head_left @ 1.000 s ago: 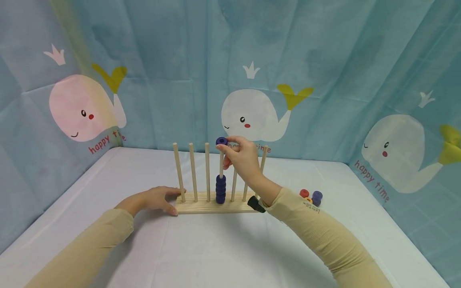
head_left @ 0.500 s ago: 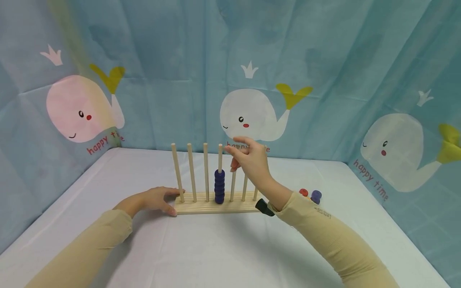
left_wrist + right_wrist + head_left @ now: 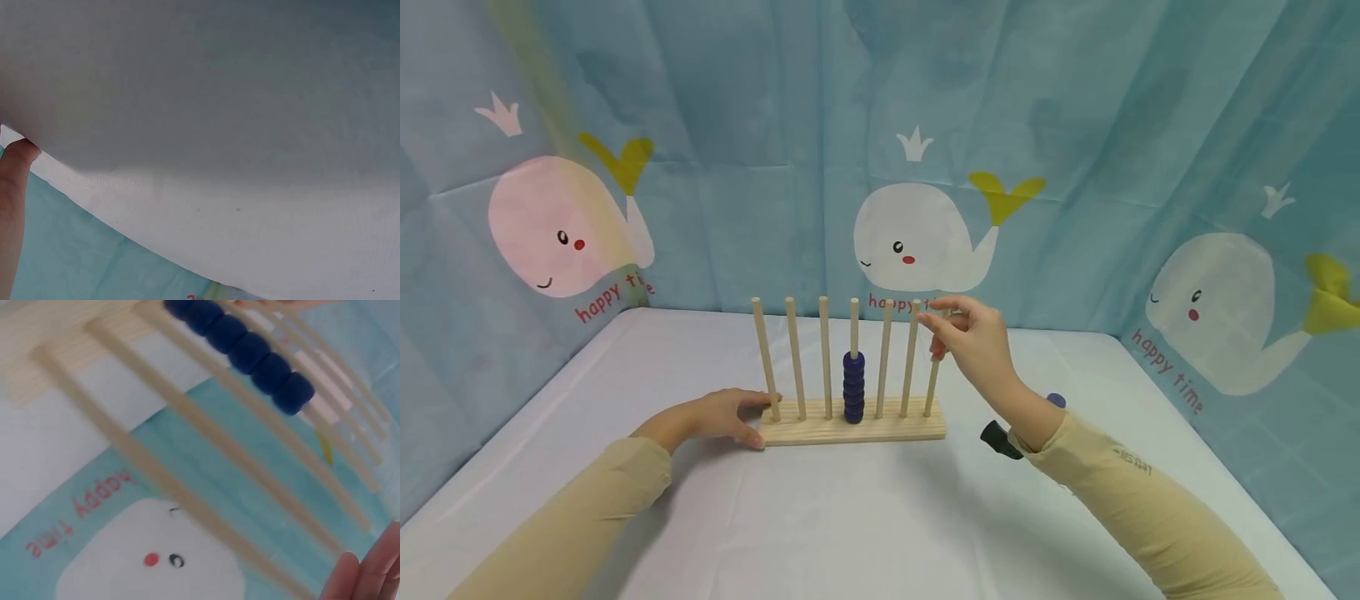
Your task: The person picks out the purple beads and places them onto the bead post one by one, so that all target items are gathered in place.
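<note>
A wooden peg rack with several upright pegs stands on the white table. Its middle peg carries a stack of dark blue beads, which the right wrist view also shows as blue beads. My left hand holds the rack's left end, thumb at the front corner and fingers at the back one. By the tops of the rightmost pegs is my right hand, fingers loosely bent with nothing between them. The left wrist view catches only part of a finger and the tabletop.
One loose blue bead shows beyond my right forearm, which hides the area around it. A dark wrist-worn device sticks out below my right wrist. A blue curtain with printed whales hangs around the table.
My right hand let a blue bead go onto the middle peg, and the stack is taller. It then moved right, past other pegs. My left hand stays on the rack's end.
</note>
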{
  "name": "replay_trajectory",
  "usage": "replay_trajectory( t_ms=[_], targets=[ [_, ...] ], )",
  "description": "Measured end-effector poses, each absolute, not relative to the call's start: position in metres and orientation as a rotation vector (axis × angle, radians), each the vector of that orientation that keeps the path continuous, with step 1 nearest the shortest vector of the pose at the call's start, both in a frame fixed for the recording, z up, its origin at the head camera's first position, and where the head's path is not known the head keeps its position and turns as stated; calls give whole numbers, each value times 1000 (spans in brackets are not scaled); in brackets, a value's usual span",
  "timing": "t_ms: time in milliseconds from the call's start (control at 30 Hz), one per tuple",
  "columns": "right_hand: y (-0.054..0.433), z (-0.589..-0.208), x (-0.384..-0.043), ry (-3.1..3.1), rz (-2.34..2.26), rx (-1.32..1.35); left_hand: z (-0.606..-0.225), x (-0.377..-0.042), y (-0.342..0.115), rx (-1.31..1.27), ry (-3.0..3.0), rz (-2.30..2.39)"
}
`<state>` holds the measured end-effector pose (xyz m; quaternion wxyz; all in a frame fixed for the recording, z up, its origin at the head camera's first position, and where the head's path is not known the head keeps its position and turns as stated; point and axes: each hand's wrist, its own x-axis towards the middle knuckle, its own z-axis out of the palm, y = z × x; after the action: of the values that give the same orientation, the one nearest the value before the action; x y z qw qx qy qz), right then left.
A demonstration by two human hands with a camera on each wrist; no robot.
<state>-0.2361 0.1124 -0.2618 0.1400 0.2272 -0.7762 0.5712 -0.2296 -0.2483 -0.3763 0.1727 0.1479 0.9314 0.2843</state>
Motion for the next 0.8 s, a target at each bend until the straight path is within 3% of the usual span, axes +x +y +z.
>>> replay_trajectory(
  t_ms=[800],
  targets=[
    [202, -278, -243, -2295, 1385, 493, -377, -230, -248, 450, 2662, 763]
  ],
)
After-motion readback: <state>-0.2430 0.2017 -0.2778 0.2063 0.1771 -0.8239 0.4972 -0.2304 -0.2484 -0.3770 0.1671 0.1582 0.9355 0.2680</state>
